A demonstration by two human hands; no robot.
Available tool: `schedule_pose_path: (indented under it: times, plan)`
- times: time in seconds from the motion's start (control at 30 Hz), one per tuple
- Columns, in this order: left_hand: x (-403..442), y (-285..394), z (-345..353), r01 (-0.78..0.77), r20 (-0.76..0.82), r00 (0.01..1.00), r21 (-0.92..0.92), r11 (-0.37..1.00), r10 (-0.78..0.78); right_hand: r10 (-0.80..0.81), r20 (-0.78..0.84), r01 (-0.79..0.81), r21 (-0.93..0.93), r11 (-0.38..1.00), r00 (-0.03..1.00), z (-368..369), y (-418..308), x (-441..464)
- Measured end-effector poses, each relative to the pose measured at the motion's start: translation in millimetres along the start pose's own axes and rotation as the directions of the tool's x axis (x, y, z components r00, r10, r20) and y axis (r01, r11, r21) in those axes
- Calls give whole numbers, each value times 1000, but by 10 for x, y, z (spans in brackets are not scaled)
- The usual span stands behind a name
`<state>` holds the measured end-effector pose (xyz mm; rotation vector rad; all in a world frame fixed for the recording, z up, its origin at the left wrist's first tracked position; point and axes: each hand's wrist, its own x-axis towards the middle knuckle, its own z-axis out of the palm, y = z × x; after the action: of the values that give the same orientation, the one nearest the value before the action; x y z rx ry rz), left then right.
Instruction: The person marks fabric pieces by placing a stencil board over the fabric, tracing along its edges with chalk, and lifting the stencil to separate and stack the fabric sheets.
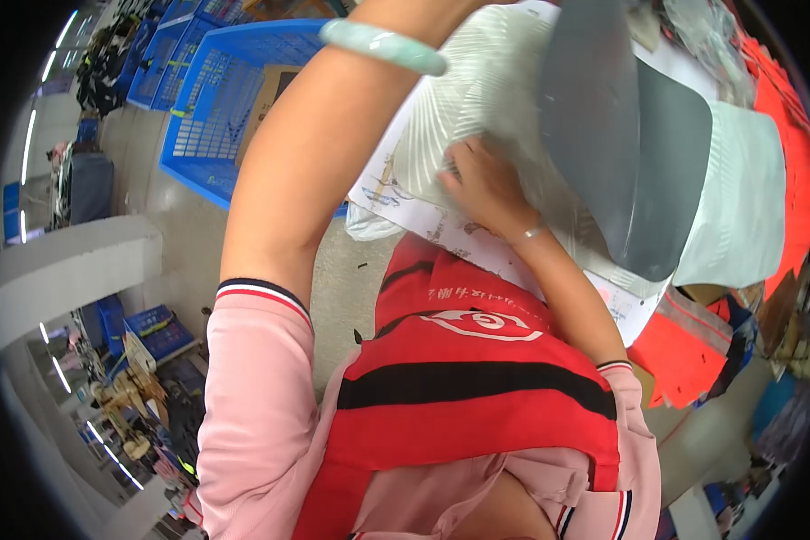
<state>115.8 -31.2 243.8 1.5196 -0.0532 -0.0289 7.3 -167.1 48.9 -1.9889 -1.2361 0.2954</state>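
My right hand (490, 187), with a thin bracelet at the wrist, is over a pale ribbed translucent sheet (432, 135) on the worktable. Its fingers are curled in and slightly blurred; what they hold, if anything, is hidden. My left forearm (360, 99), wearing a pale green bangle (382, 47), stretches across to the top edge, where the hand is cut off. Beside my right hand, a smooth dark grey panel (589, 108) rises over the sheet. Another dark grey piece (675, 171) is to its right.
A blue plastic crate (198, 180) with cardboard inside stands left of the table. Pale green sheets (738, 202) and orange-red material (796, 171) lie at the right. More orange-red pieces (679, 351) sit below the white table edge (634, 310). Cluttered goods (135, 396) line the far left.
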Motion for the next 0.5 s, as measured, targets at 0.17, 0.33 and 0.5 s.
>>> schedule_pose_path:
  times: [0.17, 0.33, 0.5]
  plan:
    - [34, 198, 148, -68, 44, 997, 152, 986, 62, 27, 76, 17, -529, 849, 997, 296, -145, 344]
    - [101, 190, 156, -80, 31, 997, 119, 990, 77, 72, 124, 7, -541, 841, 990, 449, -50, 448]
    - [169, 162, 180, -58, 110, 993, 65, 996, 51, 124, 191, -39, -394, 918, 974, 314, 86, 486]
